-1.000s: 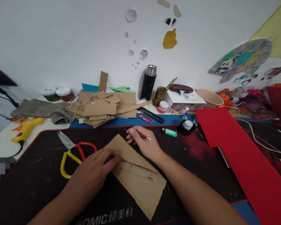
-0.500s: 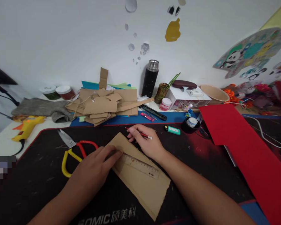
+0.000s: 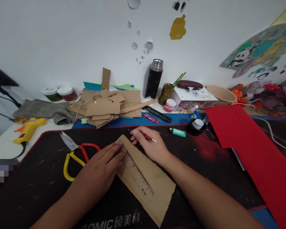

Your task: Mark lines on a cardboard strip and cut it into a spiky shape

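Note:
A long piece of brown cardboard [image 3: 154, 190] lies on the black desk mat [image 3: 38, 178]. A clear ruler [image 3: 137, 178] rests on it, running along its length. My left hand [image 3: 101, 170] presses flat on the ruler's upper end, fingers stretched out. My right hand [image 3: 149, 144] rests on the cardboard's top edge and pinches a red pencil [image 3: 143, 136], its tip pointing right.
Red-and-yellow scissors [image 3: 73, 152] lie left of my left hand. A heap of cardboard scraps [image 3: 105, 106], a black flask [image 3: 154, 78], a green lighter [image 3: 178, 132], a tape roll [image 3: 197, 125] and a yellow glue gun [image 3: 26, 128] stand behind. A red sheet [image 3: 250, 149] covers the right side.
The ruler has turned from lying across the cardboard to lying along its length. My left hand's fingers have slid up toward the cardboard's top corner. The right hand has stayed put.

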`<act>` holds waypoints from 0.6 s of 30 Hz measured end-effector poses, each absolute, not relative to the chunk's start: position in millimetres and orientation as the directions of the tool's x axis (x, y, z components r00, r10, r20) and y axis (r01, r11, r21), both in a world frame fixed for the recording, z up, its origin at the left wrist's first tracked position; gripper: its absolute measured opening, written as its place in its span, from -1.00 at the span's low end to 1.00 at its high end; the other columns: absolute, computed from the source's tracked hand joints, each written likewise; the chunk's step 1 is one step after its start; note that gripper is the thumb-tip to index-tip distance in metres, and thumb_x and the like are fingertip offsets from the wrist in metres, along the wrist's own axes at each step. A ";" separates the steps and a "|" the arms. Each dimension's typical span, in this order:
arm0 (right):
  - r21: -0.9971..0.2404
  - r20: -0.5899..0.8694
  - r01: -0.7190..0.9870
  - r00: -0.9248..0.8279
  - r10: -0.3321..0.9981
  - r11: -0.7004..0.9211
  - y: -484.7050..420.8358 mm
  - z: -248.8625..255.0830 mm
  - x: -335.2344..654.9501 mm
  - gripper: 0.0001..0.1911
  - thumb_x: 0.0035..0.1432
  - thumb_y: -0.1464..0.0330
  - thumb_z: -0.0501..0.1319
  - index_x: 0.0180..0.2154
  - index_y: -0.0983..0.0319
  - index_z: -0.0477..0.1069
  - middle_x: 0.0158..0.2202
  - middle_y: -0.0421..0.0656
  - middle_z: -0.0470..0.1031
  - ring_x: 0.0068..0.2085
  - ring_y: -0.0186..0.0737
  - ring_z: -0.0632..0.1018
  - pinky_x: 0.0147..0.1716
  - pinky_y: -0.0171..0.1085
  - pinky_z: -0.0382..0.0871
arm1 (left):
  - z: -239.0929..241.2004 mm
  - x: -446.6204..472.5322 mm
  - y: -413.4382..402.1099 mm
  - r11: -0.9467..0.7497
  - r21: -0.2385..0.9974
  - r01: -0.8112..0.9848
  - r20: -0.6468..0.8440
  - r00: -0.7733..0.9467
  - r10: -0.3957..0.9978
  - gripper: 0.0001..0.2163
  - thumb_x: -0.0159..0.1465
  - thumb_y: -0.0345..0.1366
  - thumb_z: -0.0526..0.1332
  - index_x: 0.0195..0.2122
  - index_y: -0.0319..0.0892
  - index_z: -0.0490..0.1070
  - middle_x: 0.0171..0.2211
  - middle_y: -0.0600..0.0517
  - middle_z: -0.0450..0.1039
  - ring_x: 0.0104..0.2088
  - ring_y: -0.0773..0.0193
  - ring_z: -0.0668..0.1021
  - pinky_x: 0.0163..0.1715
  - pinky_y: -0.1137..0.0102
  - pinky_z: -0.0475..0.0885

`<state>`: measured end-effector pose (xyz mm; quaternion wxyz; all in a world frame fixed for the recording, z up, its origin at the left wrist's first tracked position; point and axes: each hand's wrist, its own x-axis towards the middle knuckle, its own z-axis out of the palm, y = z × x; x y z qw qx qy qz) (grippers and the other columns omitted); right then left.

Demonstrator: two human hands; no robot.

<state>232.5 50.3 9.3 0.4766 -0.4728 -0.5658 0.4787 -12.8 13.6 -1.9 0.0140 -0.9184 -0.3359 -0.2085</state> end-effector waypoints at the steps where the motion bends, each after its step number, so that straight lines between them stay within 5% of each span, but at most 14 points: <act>1: -0.993 0.085 0.079 -0.096 0.992 0.093 50.2 9.7 232.4 -0.57 0.47 -0.06 0.30 -0.19 0.16 0.61 -0.26 -0.15 0.68 -0.28 -0.16 0.74 -0.24 -0.22 0.63 | -2.2 -12.4 14.5 -0.773 0.113 0.624 0.390 0.687 0.613 -0.64 0.59 -0.37 0.11 0.26 -0.28 0.61 0.34 -0.27 0.57 0.34 -0.10 0.60 0.29 -0.03 0.59; 8: -0.991 0.100 0.081 -0.093 0.991 0.108 50.3 11.5 232.0 -0.58 0.48 -0.05 0.30 -0.20 0.15 0.62 -0.26 -0.15 0.69 -0.29 -0.16 0.74 -0.23 -0.21 0.64 | 1.7 -11.0 15.2 -0.750 0.125 0.649 0.373 0.670 0.642 -0.61 0.64 -0.28 0.06 0.33 -0.30 0.53 0.42 -0.28 0.48 0.40 -0.10 0.54 0.30 -0.05 0.57; 18: -0.985 0.124 0.114 -0.090 0.988 0.133 50.1 11.1 231.2 -0.61 0.51 -0.01 0.28 -0.20 0.13 0.63 -0.29 -0.16 0.68 -0.30 -0.15 0.72 -0.25 -0.19 0.63 | 9.5 -12.6 10.1 -0.740 0.134 0.659 0.362 0.662 0.656 -0.63 0.65 -0.15 0.08 0.25 -0.12 0.62 0.25 -0.19 0.63 0.20 -0.16 0.66 0.11 -0.09 0.63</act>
